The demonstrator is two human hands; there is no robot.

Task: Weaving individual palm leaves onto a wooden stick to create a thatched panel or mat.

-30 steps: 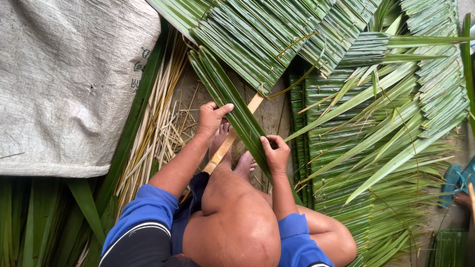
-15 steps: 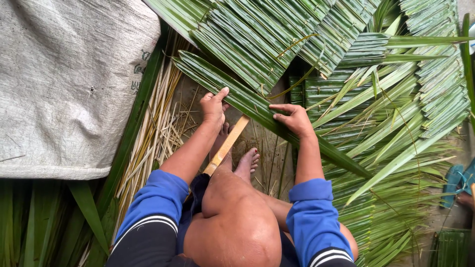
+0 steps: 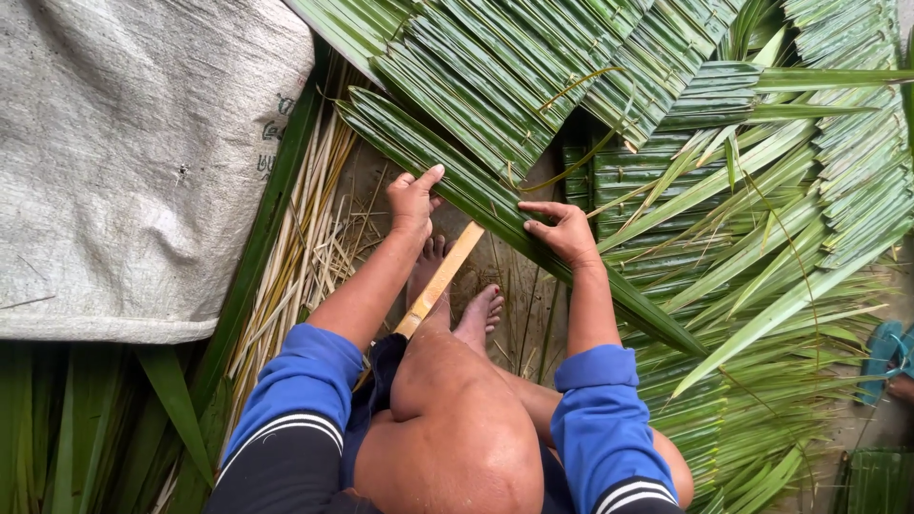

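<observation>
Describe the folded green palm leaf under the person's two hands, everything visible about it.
The folded palm leaf is a long, narrow, glossy green strip of several leaflets laid lengthwise, with parallel ribs. It lies slanted from upper left to lower right, across the wooden slat and above the person's bare feet. The left hand presses its upper part, thumb raised; the right hand lies flat on its middle. Its lower end tapers onto the pile of stitched leaf panels; its upper end meets another panel.

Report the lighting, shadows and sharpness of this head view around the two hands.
Head view: soft, even daylight, no hard shadows or glare; the left hand and right hand on the long folded green palm leaf are sharp; the pale wooden slat is crisp; only faint sheen on the bare knee.
</observation>
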